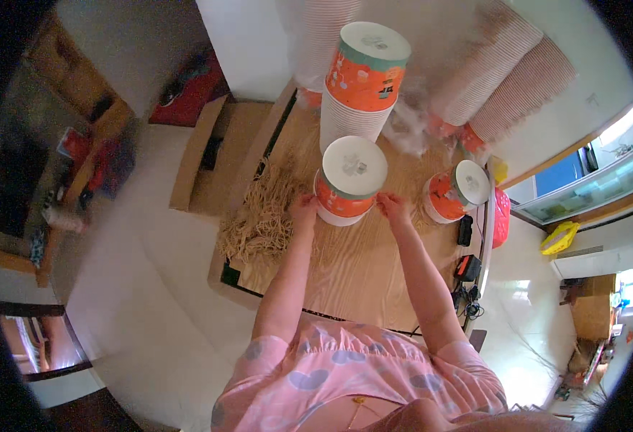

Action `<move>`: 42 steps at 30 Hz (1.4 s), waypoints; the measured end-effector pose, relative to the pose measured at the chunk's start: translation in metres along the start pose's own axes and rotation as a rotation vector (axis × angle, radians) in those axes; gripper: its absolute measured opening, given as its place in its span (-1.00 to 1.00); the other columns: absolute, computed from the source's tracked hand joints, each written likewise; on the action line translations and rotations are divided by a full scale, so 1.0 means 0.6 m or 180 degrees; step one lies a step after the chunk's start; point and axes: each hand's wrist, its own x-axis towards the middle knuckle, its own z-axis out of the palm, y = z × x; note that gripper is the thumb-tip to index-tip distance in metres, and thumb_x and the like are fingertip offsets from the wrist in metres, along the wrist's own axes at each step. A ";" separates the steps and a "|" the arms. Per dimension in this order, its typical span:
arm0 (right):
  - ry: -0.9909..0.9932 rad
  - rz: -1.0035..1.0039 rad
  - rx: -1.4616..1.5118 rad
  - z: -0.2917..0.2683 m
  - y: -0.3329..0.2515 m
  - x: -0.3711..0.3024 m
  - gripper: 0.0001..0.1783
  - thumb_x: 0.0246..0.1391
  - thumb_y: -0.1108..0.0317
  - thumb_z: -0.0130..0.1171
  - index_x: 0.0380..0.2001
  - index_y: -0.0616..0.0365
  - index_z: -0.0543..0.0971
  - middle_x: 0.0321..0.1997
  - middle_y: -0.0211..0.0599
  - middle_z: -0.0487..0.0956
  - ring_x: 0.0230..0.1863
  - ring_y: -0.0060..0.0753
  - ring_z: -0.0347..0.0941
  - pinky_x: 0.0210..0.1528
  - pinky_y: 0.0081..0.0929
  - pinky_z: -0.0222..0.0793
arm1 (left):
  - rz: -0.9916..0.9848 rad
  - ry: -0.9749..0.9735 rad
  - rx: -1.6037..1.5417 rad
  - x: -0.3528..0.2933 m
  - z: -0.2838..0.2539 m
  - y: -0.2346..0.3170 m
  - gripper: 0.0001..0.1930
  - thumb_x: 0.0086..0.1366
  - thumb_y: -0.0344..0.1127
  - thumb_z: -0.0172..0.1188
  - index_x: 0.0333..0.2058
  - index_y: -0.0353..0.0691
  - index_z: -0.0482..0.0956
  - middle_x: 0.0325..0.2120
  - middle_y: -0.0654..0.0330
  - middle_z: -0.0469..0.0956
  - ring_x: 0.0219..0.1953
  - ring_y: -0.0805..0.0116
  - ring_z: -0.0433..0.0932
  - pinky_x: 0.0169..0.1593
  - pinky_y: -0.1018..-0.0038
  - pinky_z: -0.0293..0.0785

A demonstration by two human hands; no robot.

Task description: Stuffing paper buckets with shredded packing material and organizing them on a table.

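Note:
An upside-down paper bucket (pixel 345 204), orange with a green band and a white base facing up, stands in front of me on the wooden table, with a white rim showing below it. My left hand (pixel 304 211) is at its left side, fingers closed. On its right side is my right hand (pixel 394 209), its fingertips pinched together close to the bucket wall. What either hand grips is too small to make out. Beside my left hand lies a loose heap of tan paper-like strands (pixel 262 216). Just behind rises a tall stack of nested buckets (pixel 359 79), also upside down.
A short stack of orange buckets (pixel 446 194) stands on the right, near small black devices (pixel 467 268) and cables. Long bagged stacks of white cups (pixel 493 72) lean at the back wall. An open cardboard box (pixel 194 158) sits left of the table (pixel 352 281).

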 end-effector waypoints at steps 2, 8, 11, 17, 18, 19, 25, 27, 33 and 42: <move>-0.0262 0.0288 0.0300 -0.003 0.001 0.006 -0.84 0.01 0.26 0.13 -0.47 0.10 0.56 -0.63 -0.50 0.46 -0.67 -0.66 0.24 -0.65 -0.65 0.11 | -0.0254 -0.0055 0.0056 0.002 -0.005 0.015 -0.90 0.07 -0.42 0.16 -0.42 -0.31 0.51 -0.53 0.23 0.50 -0.48 0.45 0.44 -0.40 0.54 0.35; -0.0345 0.0578 0.0728 0.009 -0.014 0.002 -0.83 0.04 0.26 0.09 -0.57 0.06 0.49 -0.65 -0.52 0.41 -0.67 -0.67 0.27 -0.68 -0.75 0.10 | -0.0334 -0.0059 0.0039 -0.005 -0.012 0.049 -0.88 0.05 -0.42 0.19 -0.43 -0.34 0.53 -0.57 0.23 0.51 -0.56 0.47 0.43 -0.47 0.55 0.34; -0.0644 0.0568 0.0436 -0.003 -0.021 0.006 -0.84 0.03 0.26 0.10 -0.55 0.05 0.49 -0.63 -0.53 0.41 -0.66 -0.67 0.27 -0.69 -0.74 0.08 | -0.0302 -0.0015 0.0057 -0.005 -0.005 0.066 -0.94 0.05 -0.45 0.15 -0.50 -0.31 0.52 -0.63 0.26 0.48 -0.60 0.47 0.42 -0.51 0.56 0.33; -0.0533 0.0694 0.0051 -0.008 -0.030 0.013 -0.85 0.03 0.25 0.10 -0.52 0.05 0.50 -0.62 -0.56 0.41 -0.64 -0.69 0.26 -0.68 -0.71 0.07 | -0.0573 -0.0356 0.0056 0.008 -0.022 0.055 -0.89 0.03 -0.37 0.13 -0.62 -0.22 0.48 -0.72 0.30 0.40 -0.69 0.50 0.35 -0.63 0.59 0.24; -0.0548 0.0703 0.0054 -0.006 -0.031 0.006 -0.85 0.03 0.25 0.10 -0.52 0.05 0.50 -0.62 -0.56 0.41 -0.64 -0.69 0.26 -0.68 -0.71 0.07 | -0.0576 -0.0340 0.0061 0.010 -0.027 0.049 -0.89 0.03 -0.37 0.13 -0.62 -0.22 0.48 -0.72 0.30 0.40 -0.69 0.50 0.35 -0.63 0.59 0.24; -0.0691 0.0671 0.0038 -0.007 -0.041 0.004 -0.86 0.03 0.25 0.10 -0.50 0.05 0.50 -0.62 -0.56 0.40 -0.65 -0.69 0.25 -0.66 -0.72 0.08 | -0.0657 -0.0316 0.0068 0.015 -0.023 0.053 -0.87 0.02 -0.34 0.15 -0.63 -0.21 0.47 -0.73 0.30 0.40 -0.70 0.51 0.34 -0.66 0.59 0.22; -0.0551 0.0653 0.0304 -0.010 -0.076 -0.005 -0.85 0.04 0.24 0.09 -0.45 0.08 0.49 -0.59 -0.52 0.41 -0.62 -0.70 0.26 -0.62 -0.72 0.13 | -0.0735 -0.0414 0.0382 -0.003 -0.006 0.108 -0.86 0.06 -0.30 0.15 -0.58 -0.21 0.49 -0.72 0.32 0.40 -0.70 0.55 0.33 -0.67 0.60 0.19; -0.0599 0.0563 0.0500 -0.018 -0.079 -0.005 -0.84 0.04 0.24 0.09 -0.44 0.10 0.49 -0.58 -0.50 0.43 -0.60 -0.69 0.28 -0.60 -0.72 0.16 | -0.0597 -0.0484 0.0384 -0.009 -0.004 0.122 -0.86 0.08 -0.30 0.16 -0.55 -0.22 0.50 -0.71 0.32 0.41 -0.69 0.55 0.34 -0.66 0.60 0.20; -0.0767 -0.0046 0.1206 -0.036 -0.213 -0.115 -0.80 0.13 0.31 -0.05 -0.27 0.20 0.45 -0.47 -0.46 0.45 -0.53 -0.63 0.31 -0.50 -0.69 0.25 | 0.0405 -0.0641 0.0053 -0.102 0.011 0.217 -0.89 0.10 -0.50 0.15 -0.35 -0.28 0.53 -0.50 0.26 0.55 -0.52 0.54 0.44 -0.42 0.61 0.36; -0.1102 -0.0555 -0.0813 -0.144 -0.101 -0.333 -0.79 -0.15 0.64 0.12 -0.36 0.24 0.47 -0.32 -0.29 0.46 -0.32 -0.44 0.45 -0.27 -0.51 0.40 | 0.0097 -0.0345 0.1445 -0.150 -0.155 0.058 -0.90 0.11 -0.43 0.17 -0.38 -0.29 0.54 -0.48 0.24 0.54 -0.43 0.49 0.48 -0.34 0.54 0.41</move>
